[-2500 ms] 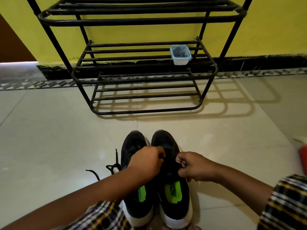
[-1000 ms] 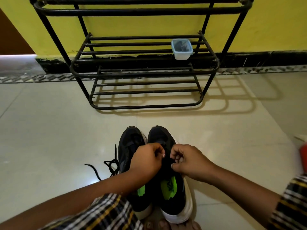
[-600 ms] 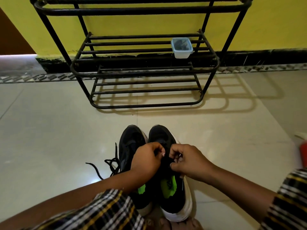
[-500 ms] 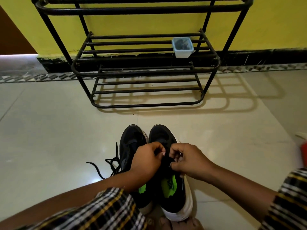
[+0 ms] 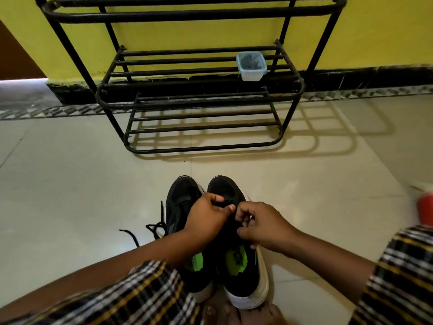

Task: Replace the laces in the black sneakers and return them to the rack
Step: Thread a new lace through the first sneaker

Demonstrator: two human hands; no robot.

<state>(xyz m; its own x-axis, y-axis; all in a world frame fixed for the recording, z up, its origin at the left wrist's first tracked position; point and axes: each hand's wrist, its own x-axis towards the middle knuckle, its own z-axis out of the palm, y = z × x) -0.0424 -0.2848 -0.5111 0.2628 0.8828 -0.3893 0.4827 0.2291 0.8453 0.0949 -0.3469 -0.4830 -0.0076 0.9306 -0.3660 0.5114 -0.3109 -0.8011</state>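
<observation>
Two black sneakers with white soles and green insoles stand side by side on the floor, toes toward the rack: the left sneaker [image 5: 181, 202] and the right sneaker [image 5: 236, 261]. My left hand [image 5: 206, 221] and my right hand [image 5: 262, 227] meet over the right sneaker's eyelets, each pinching a black lace there. The lace between my fingers is mostly hidden. A loose black lace [image 5: 150, 228] trails on the floor left of the left sneaker. The black metal shoe rack [image 5: 199, 102] stands ahead against the yellow wall.
A small clear plastic tub [image 5: 251, 65] sits on the rack's middle shelf, right side. A red and white object [image 5: 425, 207] lies at the right edge of the floor. My toes [image 5: 234, 313] touch the sneakers' heels. Pale floor tiles spread around.
My hands have drawn closer together over the right sneaker's laces and shifted slightly toward the toe. The view tilted down a little. The sneakers and loose lace stay put.
</observation>
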